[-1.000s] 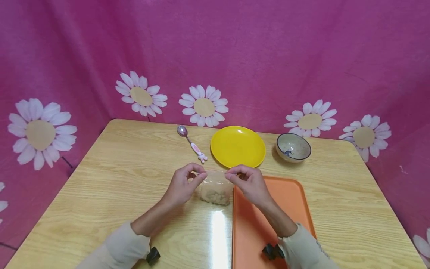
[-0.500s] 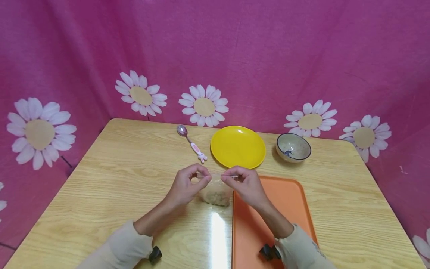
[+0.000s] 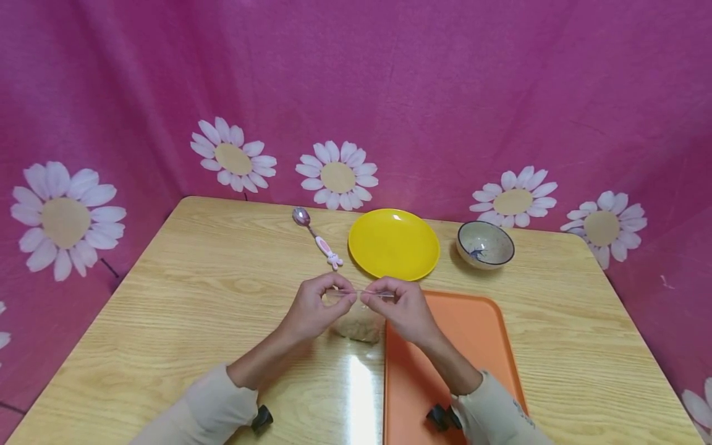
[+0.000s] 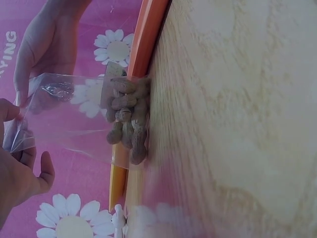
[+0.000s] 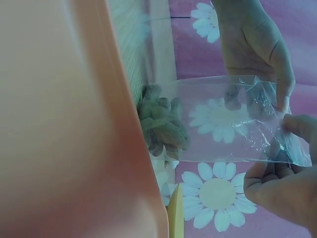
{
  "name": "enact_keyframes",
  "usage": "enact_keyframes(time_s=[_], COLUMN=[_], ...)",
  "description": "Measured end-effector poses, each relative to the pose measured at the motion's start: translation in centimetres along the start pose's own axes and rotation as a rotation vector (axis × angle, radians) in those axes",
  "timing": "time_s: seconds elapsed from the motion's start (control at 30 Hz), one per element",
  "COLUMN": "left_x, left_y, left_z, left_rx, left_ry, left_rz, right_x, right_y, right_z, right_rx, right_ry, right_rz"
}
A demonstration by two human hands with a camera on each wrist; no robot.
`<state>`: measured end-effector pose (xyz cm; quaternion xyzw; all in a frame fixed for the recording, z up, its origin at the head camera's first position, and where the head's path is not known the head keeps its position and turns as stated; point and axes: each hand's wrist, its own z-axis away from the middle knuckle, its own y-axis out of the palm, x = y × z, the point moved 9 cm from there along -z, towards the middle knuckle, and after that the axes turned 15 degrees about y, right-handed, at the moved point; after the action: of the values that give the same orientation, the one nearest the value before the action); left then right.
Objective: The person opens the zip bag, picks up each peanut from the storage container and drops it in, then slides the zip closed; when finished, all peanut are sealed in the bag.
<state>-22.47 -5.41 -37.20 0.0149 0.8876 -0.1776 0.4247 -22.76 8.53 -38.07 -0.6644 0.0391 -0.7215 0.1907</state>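
A clear plastic bag with peanuts in their shells gathered at its bottom hangs upright between both hands, low over the table. My left hand pinches the bag's top edge between thumb and fingers. Close beside it, my right hand pinches the same edge, the two thumbs almost meeting at its middle. From the right wrist view, the peanuts lie in a heap at the bag's lower end and the film above them is creased. In the head view the hands partly cover the bag.
An orange tray lies right of the bag, under my right forearm. Behind the hands are a yellow plate, a spoon with a rabbit handle to its left and a small bowl to its right. A pink flowered curtain borders the table.
Both hands have slid inward along the bag's top edge, from its two corners to near its middle. The bag stays in place; the tableware has not moved.
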Motion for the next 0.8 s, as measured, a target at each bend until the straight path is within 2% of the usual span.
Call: enact_keyframes(time_s=[0.13,0.33,0.43,0.57,0.8], left_x=[-0.5,-1.4,-1.4,-1.0,-0.3], left_y=[0.1,0.1,-0.1,-0.7,-2.1], left_z=[-0.3,-0.6,-0.5,-0.2,0.5], left_rx=[0.013,0.013,0.020,0.033,0.054], left_ry=[0.059,0.148,0.163,0.127,-0.001], left_rz=[-0.010,-0.079,-0.116,-0.152,-0.183], right_x=[0.3,1.5,1.8,2.0,1.3], right_y=[0.0,-0.4,-0.3,-0.5,-2.0], right_z=[0.1,0.5,0.5,0.6,0.9], right_rx=[0.002,-0.062,-0.064,-0.043,-0.044], right_ry=[-0.024,-0.164,-0.186,-0.186,-0.138], right_rz=[0.040,0.149,0.188,0.206,0.228])
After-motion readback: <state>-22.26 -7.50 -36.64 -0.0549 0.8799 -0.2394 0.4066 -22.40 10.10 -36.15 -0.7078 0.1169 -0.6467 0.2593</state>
